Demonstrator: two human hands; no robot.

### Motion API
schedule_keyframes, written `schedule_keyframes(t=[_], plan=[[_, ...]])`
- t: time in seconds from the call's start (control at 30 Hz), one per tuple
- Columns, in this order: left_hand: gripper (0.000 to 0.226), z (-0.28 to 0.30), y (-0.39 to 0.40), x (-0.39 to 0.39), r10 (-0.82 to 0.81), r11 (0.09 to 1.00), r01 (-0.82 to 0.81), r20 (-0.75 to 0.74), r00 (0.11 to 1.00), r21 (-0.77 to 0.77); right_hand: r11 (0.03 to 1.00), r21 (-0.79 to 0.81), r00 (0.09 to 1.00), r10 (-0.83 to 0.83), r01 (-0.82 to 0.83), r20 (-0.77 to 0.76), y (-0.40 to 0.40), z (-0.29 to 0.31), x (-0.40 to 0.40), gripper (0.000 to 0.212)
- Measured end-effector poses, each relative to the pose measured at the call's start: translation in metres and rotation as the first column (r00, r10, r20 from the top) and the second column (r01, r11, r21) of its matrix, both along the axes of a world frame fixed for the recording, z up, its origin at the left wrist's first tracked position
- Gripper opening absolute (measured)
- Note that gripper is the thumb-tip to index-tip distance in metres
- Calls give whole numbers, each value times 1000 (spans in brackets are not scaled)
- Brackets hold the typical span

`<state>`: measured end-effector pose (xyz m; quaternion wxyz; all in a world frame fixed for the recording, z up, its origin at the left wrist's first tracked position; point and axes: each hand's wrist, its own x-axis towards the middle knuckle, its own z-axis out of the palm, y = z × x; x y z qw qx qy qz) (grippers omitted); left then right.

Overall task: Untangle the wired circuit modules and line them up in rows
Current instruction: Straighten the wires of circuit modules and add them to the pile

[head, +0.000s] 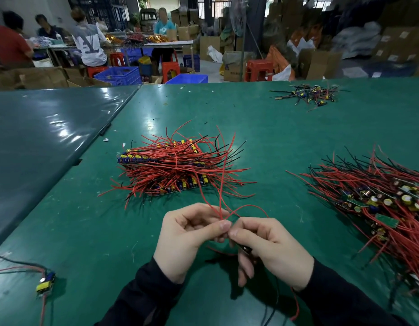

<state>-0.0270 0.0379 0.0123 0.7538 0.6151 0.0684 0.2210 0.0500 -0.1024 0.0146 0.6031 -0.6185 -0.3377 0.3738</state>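
the green surface (262, 128) carried a stacked pile of modules (173, 165) at centre and a loose tangle (373, 196) at right. above its near edge the left hand (189, 238) and right hand (272, 248) each had a pinching grip on crossed red wires (223, 196). tugging hard on the crossing could tighten the knot or snap a lead.

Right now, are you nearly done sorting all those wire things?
Not yet. One stack in the middle already sits in rows. The left hand and right hand pinch red wires of one module. The tangled heap at right and a far small pile remain.
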Motion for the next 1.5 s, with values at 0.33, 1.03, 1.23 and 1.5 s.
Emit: schedule_keyframes(t=[0.33, 1.03, 1.23, 1.5], plan=[[13, -1, -7, -3, 129, 938, -128, 20, 991, 322, 987, -118, 992, -105, 112, 65, -1, -4, -1, 28], [17, 7, -4, -3, -193, 871, 150, -44, 980, -469, 997, 43, 967, 76, -68, -243, 1, 12, -6, 26], [15, 7, -2, -3, -160, 929, 120, -86, 983, -351, 995, 22, 970, 97, -95, -225, 1, 9, -5, 24], [15, 5, 4, -1, -1, 980, -11, -62, 998, -198, 997, -75, 1000, 14, -14, -7, 0, 6, -8, 29]])
